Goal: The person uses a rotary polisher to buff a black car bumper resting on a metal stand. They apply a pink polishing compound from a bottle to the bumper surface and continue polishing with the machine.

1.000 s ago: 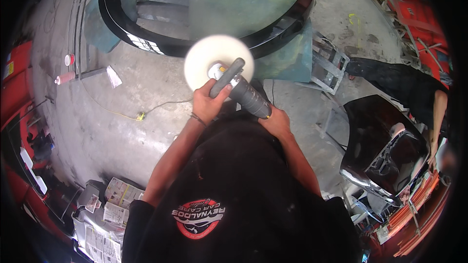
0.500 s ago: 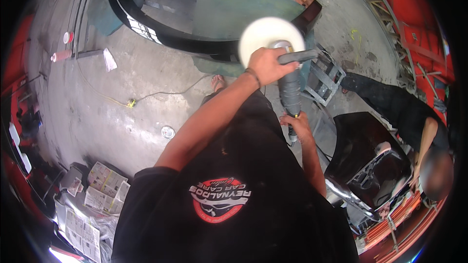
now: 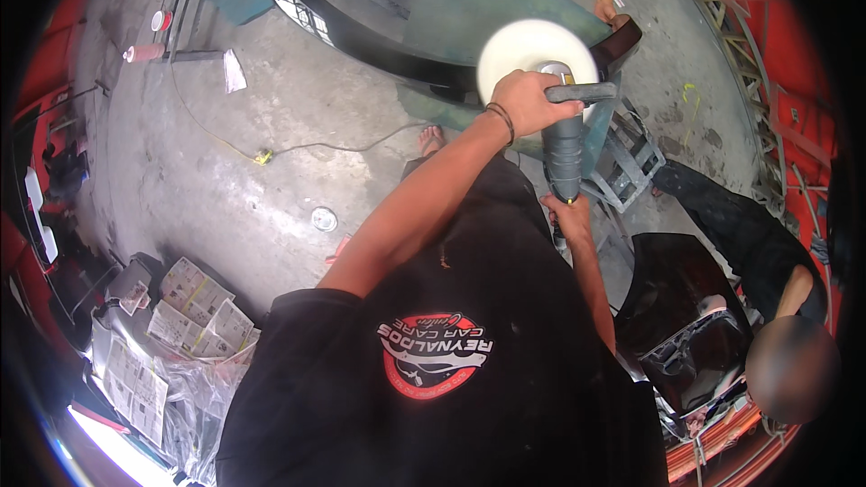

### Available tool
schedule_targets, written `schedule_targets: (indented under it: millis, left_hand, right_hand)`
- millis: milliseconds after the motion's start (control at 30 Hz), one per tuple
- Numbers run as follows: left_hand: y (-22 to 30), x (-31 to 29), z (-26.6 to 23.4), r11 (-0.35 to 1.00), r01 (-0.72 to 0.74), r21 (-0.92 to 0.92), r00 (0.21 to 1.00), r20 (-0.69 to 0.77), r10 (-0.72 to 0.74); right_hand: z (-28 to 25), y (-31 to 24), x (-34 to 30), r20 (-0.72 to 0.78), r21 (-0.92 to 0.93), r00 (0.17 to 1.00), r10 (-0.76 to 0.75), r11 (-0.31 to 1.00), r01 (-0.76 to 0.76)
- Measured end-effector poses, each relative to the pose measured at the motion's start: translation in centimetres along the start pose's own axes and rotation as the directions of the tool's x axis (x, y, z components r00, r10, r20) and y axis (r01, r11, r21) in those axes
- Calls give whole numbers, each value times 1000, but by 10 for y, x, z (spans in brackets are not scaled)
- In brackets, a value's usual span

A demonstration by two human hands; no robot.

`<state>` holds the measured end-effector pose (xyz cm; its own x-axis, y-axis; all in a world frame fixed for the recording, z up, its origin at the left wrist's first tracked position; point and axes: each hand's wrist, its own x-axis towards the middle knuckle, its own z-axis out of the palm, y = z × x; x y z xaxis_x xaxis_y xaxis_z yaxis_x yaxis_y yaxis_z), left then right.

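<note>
My left hand (image 3: 532, 106) is closed round the black side handle (image 3: 582, 93) at the front of a grey electric polisher (image 3: 564, 151). Round its rear end, my right hand (image 3: 570, 213) is wrapped; some of those fingers are hidden. The polisher's round white pad (image 3: 523, 47) overlaps the edge of a long, curved, glossy black car part (image 3: 397, 68), probably a bumper. Whether pad and part touch cannot be told. At the part's far right end, another person's hand (image 3: 611, 16) touches or holds it.
Below the part stands a grey metal frame (image 3: 631, 158). A co-worker in black (image 3: 753, 216) bends over a dark car panel (image 3: 672, 307) at right. A yellow-taped cord (image 3: 262, 157) crosses the concrete floor; a round lid (image 3: 324, 219) lies nearby. Newspaper sheets (image 3: 203, 307) cover things at lower left.
My view has turned, so most things sit farther right. Both hands keep their grip on the polisher, with its pad still over the black part. The co-worker's head at right is lower.
</note>
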<state>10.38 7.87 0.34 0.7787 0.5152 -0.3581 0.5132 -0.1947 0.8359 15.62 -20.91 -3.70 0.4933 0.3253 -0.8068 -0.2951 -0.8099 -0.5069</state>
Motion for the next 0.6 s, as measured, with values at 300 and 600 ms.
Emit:
schedule_targets:
  millis: [300,600]
  left_hand:
    - [-41,-38,-29,992,51,-118,992,-110,-65]
    - [-81,-62,-56,988,85,-129,972,-207,-110]
  right_hand:
    - [31,-20,-9,19,-175,999,-36,984,39]
    - [60,-44,-14,78,-343,994,-82,933,104]
